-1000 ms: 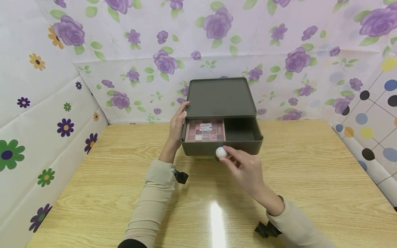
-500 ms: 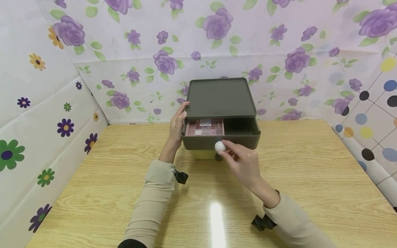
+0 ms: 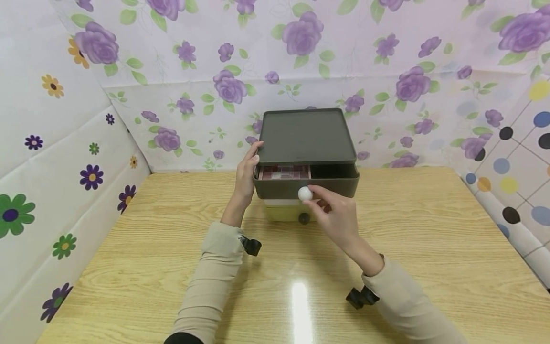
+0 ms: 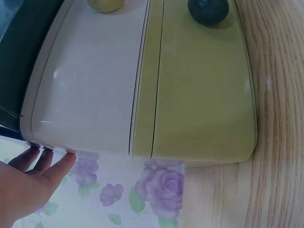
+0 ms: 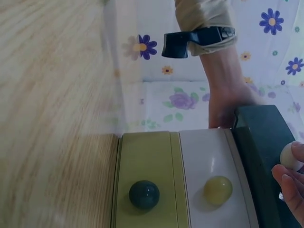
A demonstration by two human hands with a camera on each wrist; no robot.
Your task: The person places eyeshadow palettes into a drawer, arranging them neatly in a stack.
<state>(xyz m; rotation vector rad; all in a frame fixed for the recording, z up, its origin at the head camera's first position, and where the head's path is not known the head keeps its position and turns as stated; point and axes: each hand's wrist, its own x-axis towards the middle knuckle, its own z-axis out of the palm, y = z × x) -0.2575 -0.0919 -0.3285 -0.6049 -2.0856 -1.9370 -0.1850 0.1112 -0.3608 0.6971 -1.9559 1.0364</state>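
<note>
A small drawer unit with a dark green top stands against the back wall. Its dark top drawer is partly pulled out, with a pink patterned flat box visible inside on the left. My right hand pinches the drawer's round white knob between thumb and fingers. My left hand lies along the unit's left side, its straight fingers touching that side in the left wrist view. Below, the white middle drawer and the yellow-green bottom drawer are closed.
The middle drawer carries a yellow knob, the bottom one a dark green knob. A wooden table bears the unit. Flowered cloth rises close behind it, and dotted cloth stands at the right.
My right hand has pushed the top drawer inward by its knob, so less of the pink box shows and the drawers below come into view. The left hand has stayed in place.
</note>
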